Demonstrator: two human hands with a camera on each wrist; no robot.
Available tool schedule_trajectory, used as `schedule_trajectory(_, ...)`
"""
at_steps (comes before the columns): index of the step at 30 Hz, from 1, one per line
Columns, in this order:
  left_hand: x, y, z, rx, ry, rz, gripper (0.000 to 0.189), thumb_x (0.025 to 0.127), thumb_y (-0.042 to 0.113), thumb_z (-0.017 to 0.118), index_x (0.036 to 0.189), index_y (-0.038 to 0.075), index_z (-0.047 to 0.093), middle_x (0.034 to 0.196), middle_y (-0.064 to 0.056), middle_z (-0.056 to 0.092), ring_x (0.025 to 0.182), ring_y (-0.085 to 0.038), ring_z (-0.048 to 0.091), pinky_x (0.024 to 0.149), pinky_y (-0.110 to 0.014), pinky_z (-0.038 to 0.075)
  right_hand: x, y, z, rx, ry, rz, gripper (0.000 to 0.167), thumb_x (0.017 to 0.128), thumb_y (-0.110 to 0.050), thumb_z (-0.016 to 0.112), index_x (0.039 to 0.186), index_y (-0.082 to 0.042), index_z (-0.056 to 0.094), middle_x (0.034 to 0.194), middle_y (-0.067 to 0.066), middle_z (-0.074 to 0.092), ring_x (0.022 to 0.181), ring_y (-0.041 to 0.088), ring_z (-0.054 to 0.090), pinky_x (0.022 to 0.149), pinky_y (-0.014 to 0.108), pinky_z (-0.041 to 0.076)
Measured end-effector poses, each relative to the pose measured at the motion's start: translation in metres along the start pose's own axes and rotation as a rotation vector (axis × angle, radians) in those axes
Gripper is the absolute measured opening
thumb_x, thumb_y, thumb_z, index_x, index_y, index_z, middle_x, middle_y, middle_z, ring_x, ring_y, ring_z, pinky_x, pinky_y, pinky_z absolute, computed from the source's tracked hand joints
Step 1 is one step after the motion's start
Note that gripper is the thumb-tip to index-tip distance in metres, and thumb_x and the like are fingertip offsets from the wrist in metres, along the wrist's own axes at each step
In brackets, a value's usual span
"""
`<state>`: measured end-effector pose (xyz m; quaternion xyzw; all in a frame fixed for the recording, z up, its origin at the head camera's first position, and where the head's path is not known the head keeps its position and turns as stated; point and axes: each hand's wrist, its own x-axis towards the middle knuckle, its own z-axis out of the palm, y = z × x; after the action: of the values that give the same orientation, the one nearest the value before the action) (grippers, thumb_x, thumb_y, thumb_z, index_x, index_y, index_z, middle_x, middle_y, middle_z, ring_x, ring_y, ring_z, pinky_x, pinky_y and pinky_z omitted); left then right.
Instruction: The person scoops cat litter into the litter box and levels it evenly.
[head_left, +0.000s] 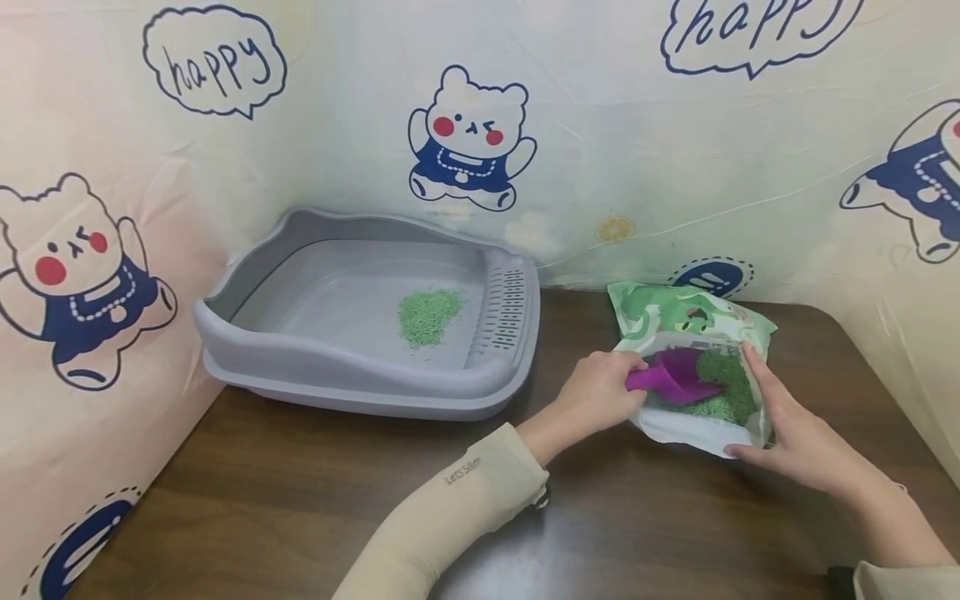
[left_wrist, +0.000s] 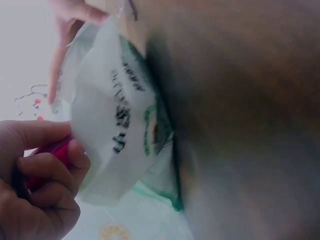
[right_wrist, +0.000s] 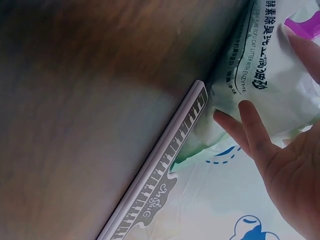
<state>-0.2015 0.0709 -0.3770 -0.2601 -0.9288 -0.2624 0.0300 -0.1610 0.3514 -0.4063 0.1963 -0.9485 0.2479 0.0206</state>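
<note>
In the head view, my left hand [head_left: 600, 387] grips the handle of a purple scoop [head_left: 675, 377], whose blade lies inside an opened bag of cat litter [head_left: 637, 321]. Green litter pellets [head_left: 723, 379] show around the blade. On the bag's right side rests my right hand [head_left: 806, 442], thumb near the front rim and a finger along the right edge. The right wrist view shows that hand's fingers [right_wrist: 257, 132] spread and fairly straight against the printed bag. From the left wrist, curled fingers [left_wrist: 50, 175] wrap the scoop handle.
A grey litter box [head_left: 360, 392] stands left of the bag, with a small heap of green pellets [head_left: 427, 317] inside and a slotted step at its right. A strip with a piano-key pattern [right_wrist: 165, 165] lies beside the bag. Printed cloth [head_left: 600, 150] surrounds the wooden table [head_left: 315, 492].
</note>
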Motion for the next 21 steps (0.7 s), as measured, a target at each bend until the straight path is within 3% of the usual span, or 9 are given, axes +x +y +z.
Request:
schedule_trajectory(1, -0.0003, 0.0000, 0.0012, -0.006, 0.000, -0.001, 0.028, 0.087, 0.020, 0.070, 0.116, 0.017, 0.073, 0.096, 0.006, 0.075, 0.068, -0.005, 0.054, 0.059, -0.014, 0.039, -0.0005, 0.0000, 0.0005, -0.004, 0.000, 0.002, 0.138, 0.067, -0.027, 0.092, 0.160, -0.016, -0.008, 0.159, 0.035, 0.016, 0.118, 0.063, 0.047, 0.082, 0.070, 0.045)
schedule_trajectory(3, -0.0006, 0.0000, 0.0038, -0.010, 0.005, -0.001, 0.028, 0.088, 0.020, 0.070, 0.116, 0.017, 0.073, 0.097, 0.006, 0.075, 0.067, -0.005, 0.054, 0.059, -0.014, 0.039, -0.0013, 0.0017, 0.0016, 0.006, 0.005, -0.006, 0.137, 0.067, -0.026, 0.092, 0.160, -0.017, -0.007, 0.161, 0.032, 0.014, 0.121, 0.063, 0.045, 0.095, 0.050, 0.051)
schedule_trajectory(5, 0.0000, 0.0008, 0.0051, -0.005, 0.010, 0.005, 0.028, 0.088, 0.020, 0.070, 0.116, 0.017, 0.073, 0.097, 0.006, 0.075, 0.068, -0.005, 0.055, 0.060, -0.014, 0.039, -0.0018, 0.0028, 0.0015, 0.014, 0.006, -0.010, 0.135, 0.068, -0.026, 0.092, 0.160, -0.018, -0.007, 0.162, 0.031, 0.013, 0.124, 0.063, 0.043, 0.104, 0.022, 0.042)
schedule_trajectory(6, 0.0008, 0.0011, 0.0054, 0.000, 0.013, 0.008, 0.028, 0.088, 0.021, 0.070, 0.116, 0.017, 0.073, 0.097, 0.006, 0.076, 0.068, -0.004, 0.055, 0.060, -0.014, 0.039, -0.0019, 0.0035, 0.0011, 0.014, 0.008, -0.015, 0.135, 0.068, -0.026, 0.092, 0.160, -0.018, -0.007, 0.162, 0.030, 0.013, 0.125, 0.063, 0.042, 0.103, 0.009, 0.033)
schedule_trajectory(8, 0.0017, 0.0017, 0.0054, 0.007, 0.018, 0.015, 0.027, 0.088, 0.021, 0.069, 0.115, 0.017, 0.073, 0.097, 0.006, 0.076, 0.068, -0.004, 0.055, 0.060, -0.013, 0.039, -0.0013, 0.0039, 0.0003, 0.004, 0.013, -0.020, 0.135, 0.068, -0.026, 0.092, 0.160, -0.018, -0.006, 0.162, 0.029, 0.013, 0.125, 0.062, 0.042, 0.095, 0.000, 0.024)
schedule_trajectory(9, 0.0023, 0.0022, 0.0051, 0.008, 0.021, 0.018, 0.027, 0.088, 0.021, 0.069, 0.115, 0.017, 0.073, 0.096, 0.006, 0.076, 0.068, -0.004, 0.055, 0.059, -0.013, 0.039, -0.0006, 0.0035, -0.0003, -0.004, 0.014, -0.021, 0.136, 0.068, -0.026, 0.092, 0.160, -0.018, -0.007, 0.162, 0.030, 0.013, 0.124, 0.062, 0.043, 0.099, 0.006, 0.032)
schedule_trajectory(11, 0.0028, 0.0028, 0.0048, 0.010, 0.026, 0.020, 0.027, 0.088, 0.021, 0.070, 0.114, 0.017, 0.073, 0.095, 0.006, 0.076, 0.068, -0.004, 0.054, 0.059, -0.013, 0.038, 0.0010, 0.0027, -0.0017, -0.021, 0.013, -0.020, 0.137, 0.067, -0.027, 0.092, 0.160, -0.017, -0.008, 0.161, 0.032, 0.014, 0.121, 0.062, 0.046, 0.098, 0.030, 0.049)
schedule_trajectory(14, 0.0023, 0.0031, 0.0049, 0.005, 0.035, 0.013, 0.026, 0.088, 0.021, 0.070, 0.114, 0.016, 0.072, 0.093, 0.006, 0.075, 0.067, -0.004, 0.054, 0.058, -0.012, 0.037, 0.0035, 0.0019, -0.0022, -0.032, 0.008, -0.021, 0.139, 0.066, -0.028, 0.093, 0.160, -0.015, -0.009, 0.159, 0.034, 0.016, 0.117, 0.061, 0.049, 0.080, 0.063, 0.049)
schedule_trajectory(21, -0.0019, 0.0004, 0.0110, -0.021, 0.040, 0.016, 0.030, 0.088, 0.022, 0.072, 0.117, 0.017, 0.073, 0.099, 0.006, 0.077, 0.067, -0.003, 0.052, 0.057, -0.011, 0.035, 0.0003, 0.0014, 0.0010, -0.039, 0.005, -0.006, 0.139, 0.066, -0.028, 0.093, 0.160, -0.015, -0.009, 0.159, 0.034, 0.016, 0.116, 0.061, 0.049, 0.079, 0.060, 0.049)
